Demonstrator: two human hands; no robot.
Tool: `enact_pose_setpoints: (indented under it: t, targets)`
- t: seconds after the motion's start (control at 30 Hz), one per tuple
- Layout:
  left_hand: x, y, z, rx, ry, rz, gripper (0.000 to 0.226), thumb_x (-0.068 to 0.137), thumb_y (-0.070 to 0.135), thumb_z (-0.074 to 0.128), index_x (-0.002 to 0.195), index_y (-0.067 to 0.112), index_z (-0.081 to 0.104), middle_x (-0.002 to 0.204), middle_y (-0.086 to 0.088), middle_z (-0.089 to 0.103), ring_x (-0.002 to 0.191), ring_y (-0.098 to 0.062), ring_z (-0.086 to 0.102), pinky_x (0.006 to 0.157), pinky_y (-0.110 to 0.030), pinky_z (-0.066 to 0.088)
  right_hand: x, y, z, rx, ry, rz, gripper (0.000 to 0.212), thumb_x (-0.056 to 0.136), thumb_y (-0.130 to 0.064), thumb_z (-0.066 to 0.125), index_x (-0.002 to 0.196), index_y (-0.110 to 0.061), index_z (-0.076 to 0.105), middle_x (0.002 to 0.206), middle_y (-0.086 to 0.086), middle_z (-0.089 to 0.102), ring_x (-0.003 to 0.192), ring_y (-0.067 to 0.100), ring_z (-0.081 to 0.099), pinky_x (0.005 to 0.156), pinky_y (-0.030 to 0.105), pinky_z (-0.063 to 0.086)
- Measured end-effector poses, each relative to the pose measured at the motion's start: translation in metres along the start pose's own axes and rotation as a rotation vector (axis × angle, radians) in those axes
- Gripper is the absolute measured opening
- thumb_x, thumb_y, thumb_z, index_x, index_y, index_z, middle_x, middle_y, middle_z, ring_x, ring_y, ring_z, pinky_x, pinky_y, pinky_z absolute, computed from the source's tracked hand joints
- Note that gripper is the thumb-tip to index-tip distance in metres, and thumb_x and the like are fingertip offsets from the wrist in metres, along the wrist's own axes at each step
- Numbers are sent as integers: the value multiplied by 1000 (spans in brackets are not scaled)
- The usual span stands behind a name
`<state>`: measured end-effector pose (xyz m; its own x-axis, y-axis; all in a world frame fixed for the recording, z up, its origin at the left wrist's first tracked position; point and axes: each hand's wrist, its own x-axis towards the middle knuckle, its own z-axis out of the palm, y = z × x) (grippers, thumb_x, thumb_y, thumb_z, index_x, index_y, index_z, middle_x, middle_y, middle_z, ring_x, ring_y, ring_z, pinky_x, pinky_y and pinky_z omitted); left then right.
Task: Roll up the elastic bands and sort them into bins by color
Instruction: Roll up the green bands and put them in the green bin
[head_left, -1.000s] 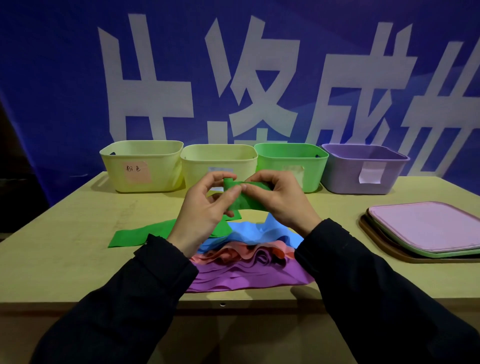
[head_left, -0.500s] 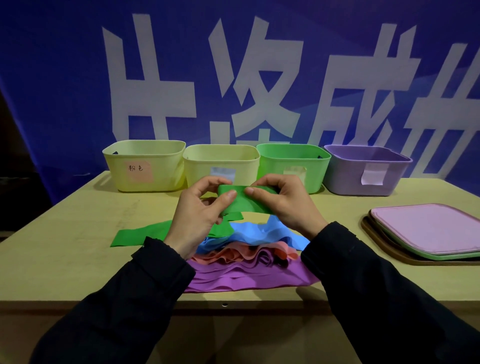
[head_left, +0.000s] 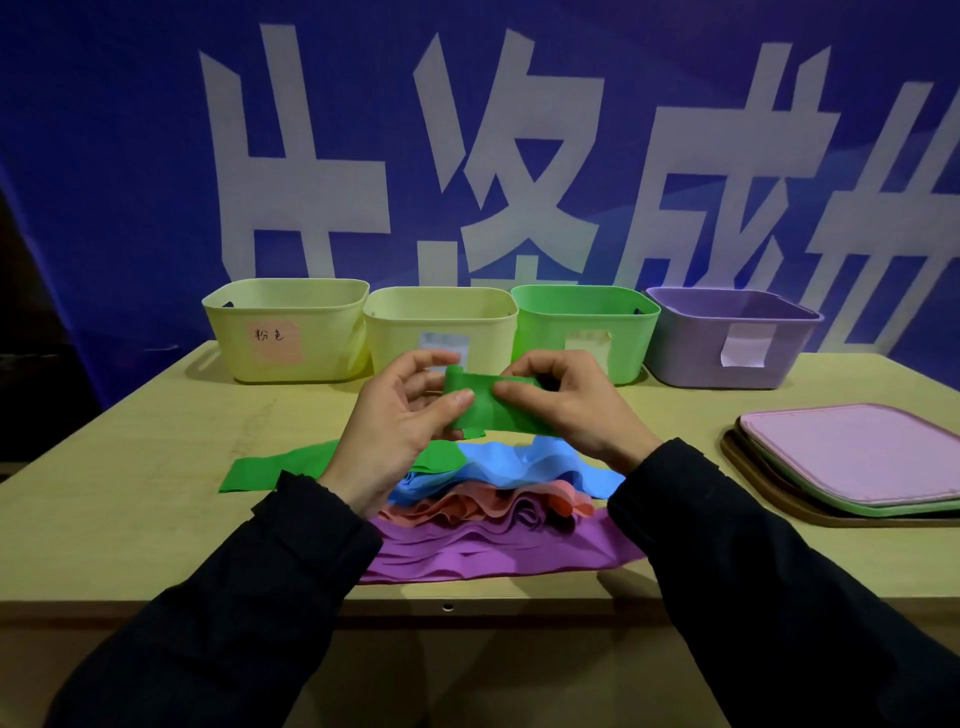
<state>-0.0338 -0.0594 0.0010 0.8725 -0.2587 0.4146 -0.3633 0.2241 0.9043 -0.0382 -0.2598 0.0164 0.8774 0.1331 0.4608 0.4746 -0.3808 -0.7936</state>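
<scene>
Nearest me, at six o'clock on the table (head_left: 130, 519), the purple band (head_left: 493, 553) lies flat and unrolled, with the pink band (head_left: 467, 506) rumpled on top of it and the blue band (head_left: 519, 462) just beyond. None of these three has been rolled, so I judge most of the job is left.

Above that pile I hold the green band (head_left: 491, 402). My left hand (head_left: 400, 421) pinches its near end between thumb and fingers, and my right hand (head_left: 566, 402) has its fingers curled round the roll I am starting. The roll is only just begun: a long green tail trails down to the table toward nine o'clock.

Farther off, from eleven to one o'clock, stand four bins in a row: the labelled yellow bin (head_left: 285, 332), the second yellow bin (head_left: 441, 322), the green bin (head_left: 587, 322) and the purple bin (head_left: 727, 338). I can't see any band inside them from here. Once rolled, I expect this one belongs in the green bin.
</scene>
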Motion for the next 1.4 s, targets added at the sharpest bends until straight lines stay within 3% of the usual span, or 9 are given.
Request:
enact_pose_setpoints:
  t: [0.17,0.4,0.5,0.7,0.83,0.97,1.1,1.23,1.4]
  targets:
    - [-1,-4,-2,13,4,0,26,96,2,63,115,20,70,93,4,63,80,-9,62,61,-27,59,0,-2,-8,-55,-31,16,22,90,-25,76,76,-11,67,55,-13,54,51,3,42,51,18,34]
    - [2,-4,-2,87,-1,44,22,92,7,71,106,24,69,87,5,60,61,-15,48,51,-26,47,-1,-4,-7,-77,-14,-47,21,89,-26,77,77,-12,67,63,-4,54,59,8,41,56,27,34]
    - [1,-1,-1,70,35,7,23,90,5,72,108,16,64,89,-2,60,64,-11,56,52,-24,52,-3,-2,-13,30,-80,-8,12,91,-14,74,81,-14,68,69,-4,62,62,8,51,61,23,42]
    - [0,0,-7,20,43,17,25,94,5,66,113,21,71,84,10,61,75,-4,59,62,-26,59,0,1,-18,71,31,49,16,85,-17,80,81,-5,70,54,-9,51,51,7,34,48,17,28]
    - [-1,-3,-3,41,-29,29,29,103,3,52,115,23,69,82,16,64,73,-3,55,64,-23,50,1,0,-13,85,12,19,13,86,-18,79,82,-8,71,63,2,58,57,14,42,51,21,34]
    - [1,-2,-6,129,19,79,23,95,8,67,109,24,72,85,11,63,68,-7,52,61,-21,46,0,3,-12,87,45,6,14,88,-14,77,84,-3,69,64,-7,62,56,5,49,54,18,39]
    - [1,-3,-8,51,-5,15,29,96,5,63,121,20,64,85,3,62,75,-9,59,67,-24,54,-2,4,-16,103,-8,23,8,93,-5,68,86,-8,68,63,-13,64,58,-1,53,59,13,43]
    - [-1,-4,-9,-73,-23,-67,17,102,3,53,111,17,59,90,-1,64,82,-13,63,65,-31,59,-2,4,-14,103,39,56,5,90,-7,74,88,-11,72,69,-9,72,65,3,65,63,17,50]
    - [2,-1,-7,17,52,19,22,91,11,74,109,20,65,103,-2,57,76,-10,60,63,-27,54,-4,8,-8,136,87,82,10,85,-13,80,80,-13,71,69,-1,71,64,10,63,61,23,51]
